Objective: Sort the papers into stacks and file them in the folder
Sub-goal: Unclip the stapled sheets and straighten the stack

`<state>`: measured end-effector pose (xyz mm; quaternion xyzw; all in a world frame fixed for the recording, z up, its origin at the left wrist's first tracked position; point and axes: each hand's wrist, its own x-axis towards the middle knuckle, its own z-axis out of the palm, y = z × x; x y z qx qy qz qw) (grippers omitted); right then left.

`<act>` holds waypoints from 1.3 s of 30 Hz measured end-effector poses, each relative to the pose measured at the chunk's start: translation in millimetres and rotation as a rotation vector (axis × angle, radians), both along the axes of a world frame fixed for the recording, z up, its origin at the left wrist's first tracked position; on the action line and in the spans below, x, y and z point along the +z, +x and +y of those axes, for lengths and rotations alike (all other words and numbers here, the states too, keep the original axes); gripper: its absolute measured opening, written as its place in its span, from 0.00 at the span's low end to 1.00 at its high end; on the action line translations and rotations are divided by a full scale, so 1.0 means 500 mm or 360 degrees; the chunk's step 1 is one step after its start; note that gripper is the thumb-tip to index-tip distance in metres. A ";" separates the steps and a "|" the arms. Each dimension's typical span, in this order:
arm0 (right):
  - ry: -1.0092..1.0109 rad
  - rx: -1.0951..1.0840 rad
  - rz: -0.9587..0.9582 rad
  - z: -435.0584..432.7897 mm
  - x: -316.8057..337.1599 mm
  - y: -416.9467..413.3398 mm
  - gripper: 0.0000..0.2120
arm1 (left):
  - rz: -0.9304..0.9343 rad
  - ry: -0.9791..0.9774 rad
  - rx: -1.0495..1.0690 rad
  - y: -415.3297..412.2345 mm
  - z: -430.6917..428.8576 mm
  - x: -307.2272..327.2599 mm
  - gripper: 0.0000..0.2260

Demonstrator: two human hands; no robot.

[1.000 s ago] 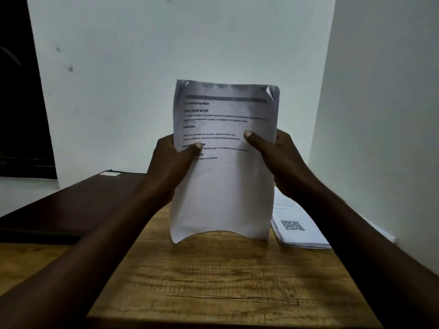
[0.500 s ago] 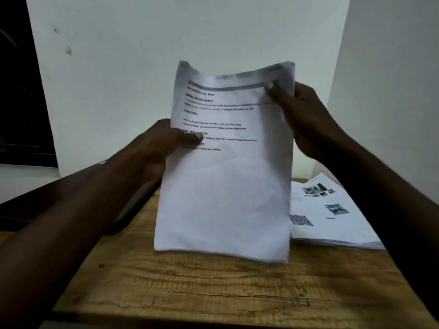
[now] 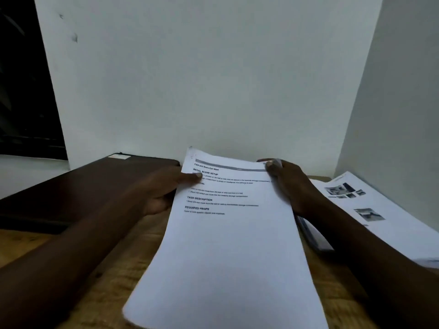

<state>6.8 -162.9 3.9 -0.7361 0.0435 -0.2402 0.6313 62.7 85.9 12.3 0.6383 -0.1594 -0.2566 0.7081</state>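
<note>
Papers (image 3: 228,245), held upright a second earlier, had tipped almost flat above the bench (image 3: 114,269), between the dark folder (image 3: 83,186) and a printed stack (image 3: 380,210). The left hand (image 3: 164,188) pinched their left edge with its fingers, and the right hand (image 3: 292,184) pinched the far corner. They were probably squared and about to be laid down.

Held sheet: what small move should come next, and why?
Probably lower the sheet flat onto the table: left hand and right hand pinch its far end, it slants low, and its text-only page differs from the photo stack.
</note>
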 end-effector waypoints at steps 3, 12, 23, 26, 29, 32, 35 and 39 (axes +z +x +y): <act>0.0037 0.0018 -0.0072 0.010 -0.017 0.012 0.09 | -0.0054 -0.0019 0.0103 0.030 -0.001 -0.020 0.18; -0.0634 -0.0338 -0.0099 -0.064 -0.011 -0.006 0.10 | -0.0215 -0.0263 0.0219 0.054 0.029 -0.072 0.22; -0.1357 0.0109 0.0242 -0.014 -0.059 -0.002 0.07 | -0.0173 -0.0216 0.0421 0.051 0.022 -0.082 0.16; -0.1544 0.0099 0.0328 -0.006 -0.054 0.017 0.10 | -0.0186 -0.0184 0.0396 0.057 0.025 -0.086 0.15; -0.1558 0.0094 0.0352 0.003 -0.052 0.031 0.20 | -0.0187 -0.0168 0.0405 0.066 0.028 -0.085 0.16; -0.1336 0.0021 0.0235 0.007 -0.059 0.050 0.20 | -0.0176 -0.0162 0.0428 0.074 0.034 -0.082 0.17; -0.1146 -0.0050 0.0192 0.005 -0.067 0.055 0.22 | -0.0205 -0.0156 0.0391 0.074 0.033 -0.081 0.13; -0.1107 -0.0037 0.0130 -0.003 -0.076 0.048 0.14 | -0.0206 -0.0139 0.0360 0.068 0.026 -0.075 0.12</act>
